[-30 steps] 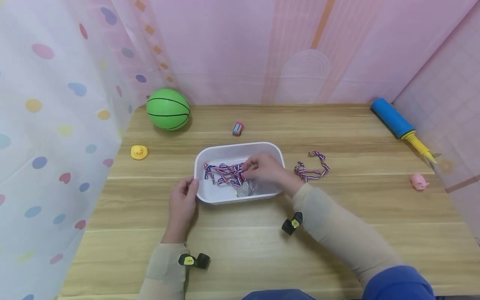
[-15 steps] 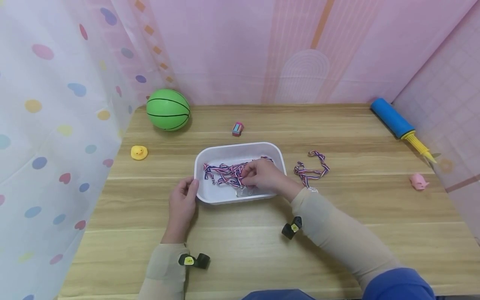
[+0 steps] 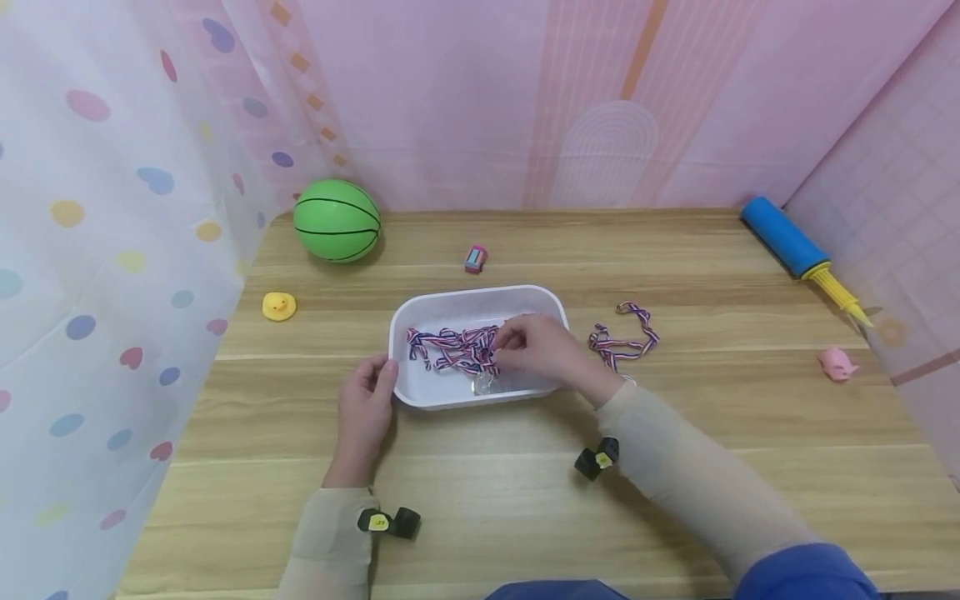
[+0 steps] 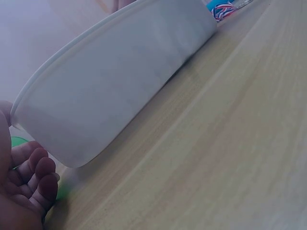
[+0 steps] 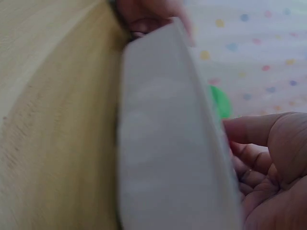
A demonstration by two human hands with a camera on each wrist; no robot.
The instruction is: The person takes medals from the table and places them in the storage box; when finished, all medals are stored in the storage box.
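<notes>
A white plastic tray (image 3: 420,396) stands on the table, with striped medal ribbons (image 3: 450,337) in a tangle inside. A clear or silvery medal (image 3: 482,383) lies near its front wall. My left hand (image 3: 363,408) holds the tray's left end, thumb at the rim and fingers curled outside, as the left wrist view shows. Inside the tray, my right hand (image 3: 540,350) pinches a ribbon between thumb and fingers; its fingertips are partly hidden behind the tray wall (image 5: 163,134) in the right wrist view. Another medal ribbon (image 3: 626,343) lies right of the tray.
Behind the tray are a green ball (image 3: 337,221) and a small pink-and-blue block (image 3: 476,259). A yellow rubber duck (image 3: 279,306) sits at left. At right lie a blue-and-yellow hand pump (image 3: 795,246) and a pink pig toy (image 3: 838,364).
The right hand has dipped lower in the tray, then shifted slightly right, and the ribbons by its fingers have moved a little. The left hand and the tray stay in place.
</notes>
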